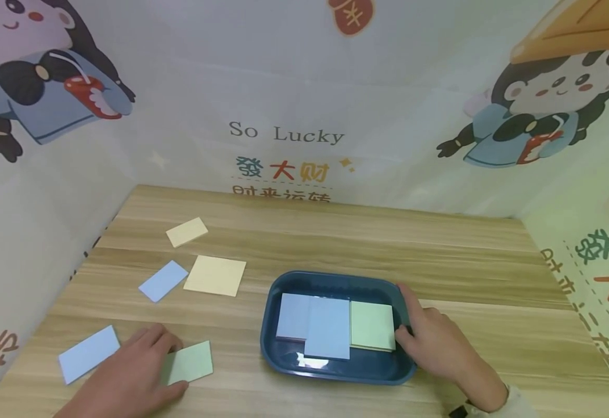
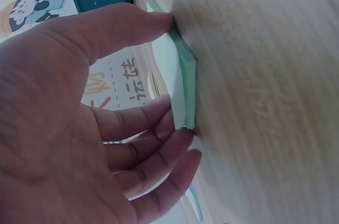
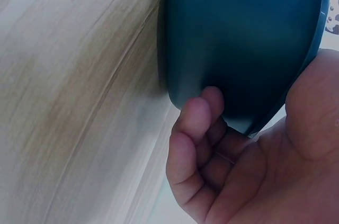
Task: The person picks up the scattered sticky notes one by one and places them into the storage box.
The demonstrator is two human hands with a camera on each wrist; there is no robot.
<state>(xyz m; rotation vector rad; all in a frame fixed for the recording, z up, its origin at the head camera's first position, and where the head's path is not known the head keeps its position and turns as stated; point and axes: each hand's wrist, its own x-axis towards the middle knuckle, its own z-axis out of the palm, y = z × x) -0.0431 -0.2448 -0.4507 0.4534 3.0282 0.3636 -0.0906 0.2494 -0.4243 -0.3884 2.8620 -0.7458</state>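
A green sticky note pad lies on the table at the lower left. My left hand pinches it, thumb on the near edge and fingertips on the far edge; the left wrist view shows the pad's layered side. On the right, my right hand grips the end of a dark blue plastic tray, thumb over the rim and fingers against the outer wall. Inside the tray are two blue pads, one overlapping the other, and a green pad beside them.
Left of the tray lie a large yellow pad, a small yellow pad and a small blue pad. A longer blue pad sits just left of my left hand. Printed cloth hangs around the wooden table.
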